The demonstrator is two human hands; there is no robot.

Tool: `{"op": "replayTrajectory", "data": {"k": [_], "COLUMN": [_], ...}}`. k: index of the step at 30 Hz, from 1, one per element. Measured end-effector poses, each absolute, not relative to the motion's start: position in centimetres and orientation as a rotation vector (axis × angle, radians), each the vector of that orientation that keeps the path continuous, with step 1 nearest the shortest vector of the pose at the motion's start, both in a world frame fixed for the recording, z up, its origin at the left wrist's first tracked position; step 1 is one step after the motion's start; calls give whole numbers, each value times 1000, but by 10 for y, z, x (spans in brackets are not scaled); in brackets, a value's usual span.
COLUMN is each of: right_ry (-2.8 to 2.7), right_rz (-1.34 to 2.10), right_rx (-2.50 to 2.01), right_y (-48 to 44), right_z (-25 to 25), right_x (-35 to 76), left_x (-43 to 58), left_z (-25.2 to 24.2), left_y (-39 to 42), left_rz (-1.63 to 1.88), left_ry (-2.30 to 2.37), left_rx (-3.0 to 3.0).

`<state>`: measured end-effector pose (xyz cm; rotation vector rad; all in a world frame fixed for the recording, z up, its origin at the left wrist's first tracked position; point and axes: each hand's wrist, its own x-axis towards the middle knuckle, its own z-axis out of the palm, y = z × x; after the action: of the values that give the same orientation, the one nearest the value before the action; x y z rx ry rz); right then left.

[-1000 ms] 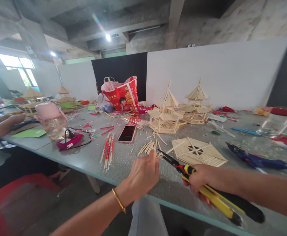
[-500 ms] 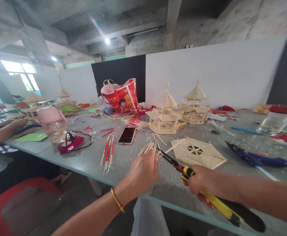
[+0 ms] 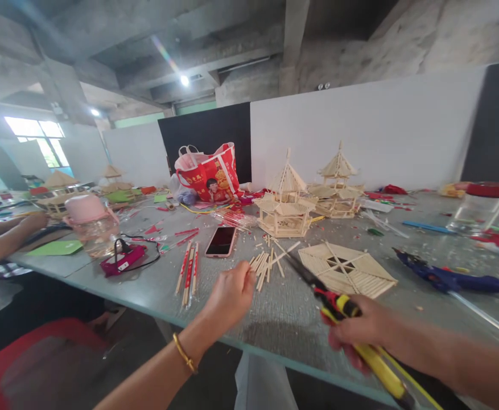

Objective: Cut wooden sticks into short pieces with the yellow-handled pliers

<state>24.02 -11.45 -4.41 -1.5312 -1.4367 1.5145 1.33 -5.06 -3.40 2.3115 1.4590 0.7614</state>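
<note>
My left hand (image 3: 231, 289), wearing a gold bracelet (image 3: 184, 353), is closed beside a small pile of cut wooden sticks (image 3: 264, 266). What its fingers pinch, if anything, is hidden. In my right hand (image 3: 362, 327) are yellow-and-black shears (image 3: 337, 307), their dark, blurred blades pointing toward the pile. A flat hexagonal stick panel (image 3: 362, 267) lies just beyond the blades. Behind the pile stands a pavilion model (image 3: 284, 213) made of sticks, with a second pavilion model (image 3: 338, 185) to its right.
Wrapped chopsticks (image 3: 188, 276) and a phone (image 3: 221, 241) lie left of the pile. A blue glue gun (image 3: 443, 278) rests at right, near a red-lidded jar (image 3: 483, 208). Farther left are a pink-lidded bottle (image 3: 91, 225), a magenta device (image 3: 123, 262) and another person's hand (image 3: 31, 225).
My left hand has drawn left and toward me, away from the blades. A stick that stood at its fingertips no longer shows there. The shears have shifted slightly right.
</note>
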Motion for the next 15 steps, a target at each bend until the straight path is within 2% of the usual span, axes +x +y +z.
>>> {"op": "replayTrajectory", "data": {"k": [4, 6, 10, 15], "right_ry": [-1721, -1825, -2010, -1936], "right_rz": [395, 42, -107, 21], "right_rx": [-1498, -1416, -1263, -1210], "right_y": [-104, -91, -68, -59], "right_z": [-20, -6, -1, -24], "right_x": [254, 259, 265, 273], "left_x": [7, 7, 7, 8], "left_z": [-19, -14, -8, -7], "left_y": [-55, -57, -59, -61], "left_rz": [698, 667, 737, 753], "left_ry": [1355, 1254, 1116, 1085], "left_rx": [2208, 2159, 2012, 1782]}}
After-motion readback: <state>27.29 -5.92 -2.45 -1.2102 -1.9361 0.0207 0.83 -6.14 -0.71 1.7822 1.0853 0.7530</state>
